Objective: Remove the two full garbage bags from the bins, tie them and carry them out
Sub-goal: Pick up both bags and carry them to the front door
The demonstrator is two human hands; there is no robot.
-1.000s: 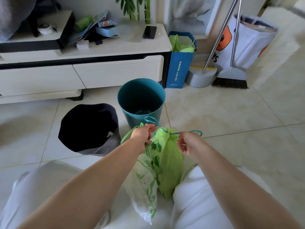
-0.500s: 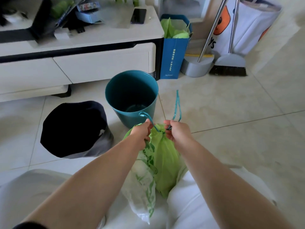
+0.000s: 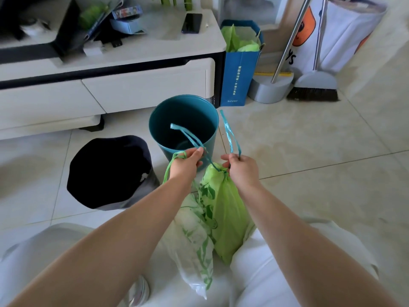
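Note:
A green garbage bag (image 3: 230, 213) hangs between my knees, its neck gathered shut. My right hand (image 3: 242, 169) pinches one loop of its teal drawstring (image 3: 230, 134), which stands up over the floor. My left hand (image 3: 188, 163) pinches the other teal loop, which reaches across the teal bin (image 3: 183, 127). A white garbage bag with green leaf print (image 3: 192, 240) hangs beside the green one, its green handle looped around my left wrist. The teal bin stands without a bag. A dark bin (image 3: 110, 171) sits to its left.
A white TV cabinet (image 3: 132, 85) with drawers runs along the back. Right of it stand a blue paper bag (image 3: 240, 69) with green stuffing, a grey dustpan (image 3: 270, 89), a broom (image 3: 314, 87) and a white printed bag (image 3: 336, 36). Pale floor tiles stretch to the right.
My hands came together over the bag's neck, then moved apart again. Both teal drawstring loops now stick up away from me, one over the teal bin.

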